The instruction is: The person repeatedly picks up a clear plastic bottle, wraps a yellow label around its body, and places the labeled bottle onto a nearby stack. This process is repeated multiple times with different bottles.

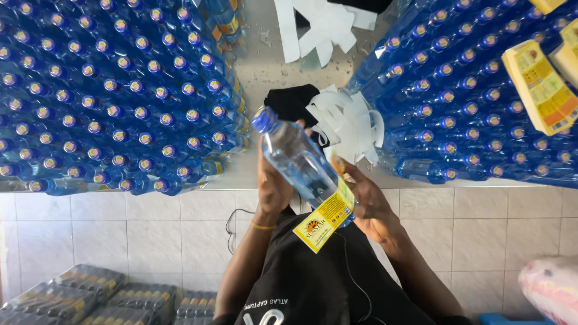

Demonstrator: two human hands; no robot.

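Blue-capped and clear, the bottle (299,161) lies tilted across the middle of the frame, cap toward the upper left, base toward the lower right. Your left hand (272,183) is wrapped around its near side from below, fingers curled on the body, with a thin yellow band (263,226) on that wrist. Your right hand (368,201) is closed on the lower end of the bottle, thumb and fingers pressing a yellow label (325,219) against it; one end of the label sticks out loose toward the lower middle of the frame. Just above your hands, a tangle of white backing strips (349,123) lies on the grey counter (265,66), touching a black cloth (291,102). More white strips (322,27) lie at the top centre. Upright blue-capped bottles (114,90) fill the upper left, and a second block of bottles (469,96) fills the upper right. A stack of yellow labels (540,87) rests on the caps at the right edge. Below the counter runs white wall tile (120,235), with shrink-wrapped packs (90,298) at the lower left and a pink bag (551,289) at the lower right.
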